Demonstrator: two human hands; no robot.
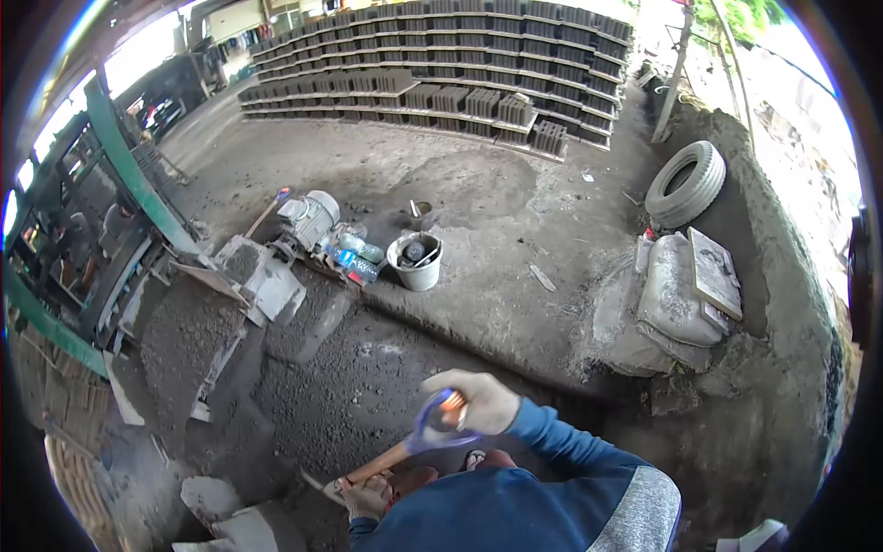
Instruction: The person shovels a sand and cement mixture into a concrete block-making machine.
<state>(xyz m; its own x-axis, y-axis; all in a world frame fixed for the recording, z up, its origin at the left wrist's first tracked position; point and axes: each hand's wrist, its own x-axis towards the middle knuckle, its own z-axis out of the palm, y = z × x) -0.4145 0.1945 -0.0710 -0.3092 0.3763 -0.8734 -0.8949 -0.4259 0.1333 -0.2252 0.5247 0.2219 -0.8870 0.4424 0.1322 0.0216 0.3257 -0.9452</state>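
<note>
My right hand (pixel 483 401) is closed round the blue D-shaped grip (pixel 426 431) of a shovel, slightly blurred, in front of my body. From that grip the wooden shaft (pixel 382 462) slopes down to the left. Lower on the shaft, my left hand (pixel 368 498) is wrapped round it, near my knees. The shovel's blade cannot be made out clearly. Dark, loose gritty mix (pixel 340 405) covers the ground just beyond my hands, and a heap of it (pixel 179 336) lies to the left.
A green-framed machine (pixel 138 179) stands at left. Beyond the ledge are a motor (pixel 311 219), plastic bottles (pixel 357 262) and a bucket (pixel 416 274). Filled sacks (pixel 676 285) and a tyre (pixel 686 184) lie right, by a low wall (pixel 773 248). Stacked blocks on boards (pixel 460 60) fill the back.
</note>
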